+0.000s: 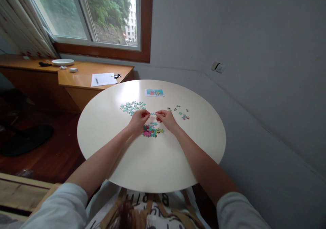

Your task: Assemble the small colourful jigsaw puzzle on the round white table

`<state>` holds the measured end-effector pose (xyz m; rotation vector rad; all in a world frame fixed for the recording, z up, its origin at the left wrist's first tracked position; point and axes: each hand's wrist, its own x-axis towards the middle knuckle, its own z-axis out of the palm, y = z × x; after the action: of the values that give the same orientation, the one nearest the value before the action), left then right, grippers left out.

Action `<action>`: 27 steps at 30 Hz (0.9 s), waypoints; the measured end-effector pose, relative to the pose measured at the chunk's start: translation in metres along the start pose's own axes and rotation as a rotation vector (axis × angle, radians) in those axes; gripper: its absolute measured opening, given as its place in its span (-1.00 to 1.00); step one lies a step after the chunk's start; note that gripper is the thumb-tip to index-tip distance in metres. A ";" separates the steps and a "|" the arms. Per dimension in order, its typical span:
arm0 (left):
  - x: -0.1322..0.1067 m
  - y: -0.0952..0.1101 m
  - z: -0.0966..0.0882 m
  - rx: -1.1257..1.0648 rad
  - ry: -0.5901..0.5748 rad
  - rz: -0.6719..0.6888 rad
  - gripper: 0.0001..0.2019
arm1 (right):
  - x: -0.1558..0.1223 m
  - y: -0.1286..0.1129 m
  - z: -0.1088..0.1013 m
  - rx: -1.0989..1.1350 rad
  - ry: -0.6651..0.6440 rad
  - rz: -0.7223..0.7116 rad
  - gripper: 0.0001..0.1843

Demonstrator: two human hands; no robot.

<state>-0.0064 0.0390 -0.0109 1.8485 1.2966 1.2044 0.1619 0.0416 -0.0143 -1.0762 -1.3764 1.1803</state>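
Observation:
My left hand (139, 119) and my right hand (166, 119) meet above the middle of the round white table (102, 120). Between their fingertips are small light-blue puzzle pieces (152, 113), pinched from both sides; whether they are joined I cannot make out. Just below the hands lies a partly assembled puzzle (150, 131) in pink, teal and yellow. A pile of loose teal puzzle pieces (132, 106) spreads beyond my left hand. To the right of my right hand, several scattered pieces (183, 115) lie apart.
A picture card (154, 92) lies at the table's far side. Behind on the left, a wooden desk (84, 68) carries a white plate (62, 62), a paper sheet (103, 79) and keys (117, 76). A grey wall (254, 69) stands on the right.

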 end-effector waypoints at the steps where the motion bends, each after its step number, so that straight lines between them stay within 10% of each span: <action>1: 0.000 0.000 0.000 0.002 0.001 0.002 -0.87 | 0.000 0.000 0.000 -0.003 0.000 -0.002 -0.72; 27: -0.001 0.000 0.001 -0.014 0.001 -0.012 -0.89 | -0.001 -0.001 0.002 0.011 0.014 0.001 -0.71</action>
<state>-0.0057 0.0383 -0.0117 1.8285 1.2948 1.2048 0.1604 0.0399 -0.0133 -1.0751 -1.3577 1.1777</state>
